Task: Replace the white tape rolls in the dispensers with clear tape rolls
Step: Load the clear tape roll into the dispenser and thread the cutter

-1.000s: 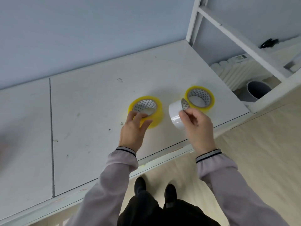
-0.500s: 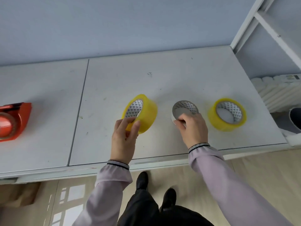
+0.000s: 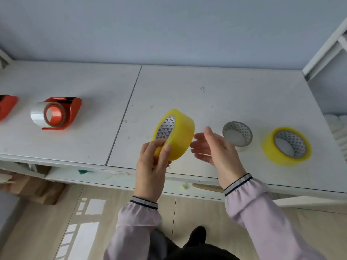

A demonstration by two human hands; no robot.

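Yellow-tinted clear tape roll is held on edge above the tabletop's front edge, pinched by the left hand. The right hand hovers open just beside it. A white roll, seemingly nearly spent, and another clear roll lie toward the right edge. A red dispenser sits toward the left edge.

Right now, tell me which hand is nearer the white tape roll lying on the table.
Right. The right hand is open just beside the white tape roll, partly overlapping it in view. The left hand is farther off, holding a yellow roll up.
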